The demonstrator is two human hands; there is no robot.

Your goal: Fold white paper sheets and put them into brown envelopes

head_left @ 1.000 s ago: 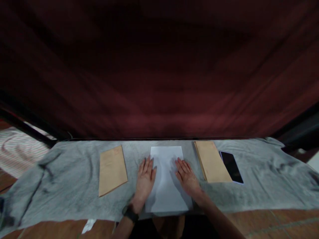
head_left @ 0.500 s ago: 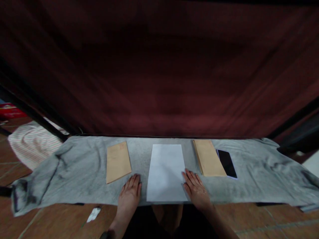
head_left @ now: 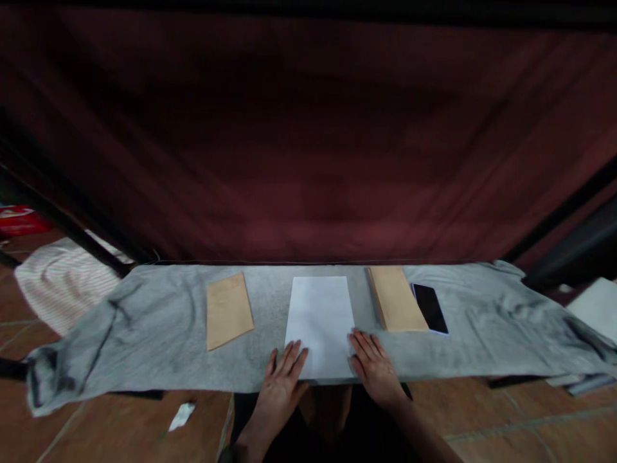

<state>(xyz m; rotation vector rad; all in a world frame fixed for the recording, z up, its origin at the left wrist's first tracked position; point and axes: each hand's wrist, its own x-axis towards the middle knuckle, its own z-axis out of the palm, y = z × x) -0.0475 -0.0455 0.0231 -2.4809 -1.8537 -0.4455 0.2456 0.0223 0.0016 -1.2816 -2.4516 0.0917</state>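
A stack or sheet of white paper (head_left: 321,315) lies in the middle of the cloth-covered table, its near edge close to the table's front. My left hand (head_left: 283,379) rests over its near left corner, fingers spread and pointing away from me. At the paper's right edge, my right hand (head_left: 372,361) lies flat with the fingertips touching the side. Left of the paper is a single brown envelope (head_left: 229,311), set at a slight slant. On the right sits a thicker pile of brown envelopes (head_left: 399,301).
A dark phone (head_left: 430,308) in a pale purple case lies against the envelope pile. Grey cloth (head_left: 164,341) covers the table, wrinkled at both ends. A dark red curtain (head_left: 308,161) hangs behind it. White crumpled tissue (head_left: 182,417) is on the tiled floor.
My left hand has moved right, from the bare cloth onto the paper's near left corner. My right hand stays at the right edge. The view has shifted slightly.
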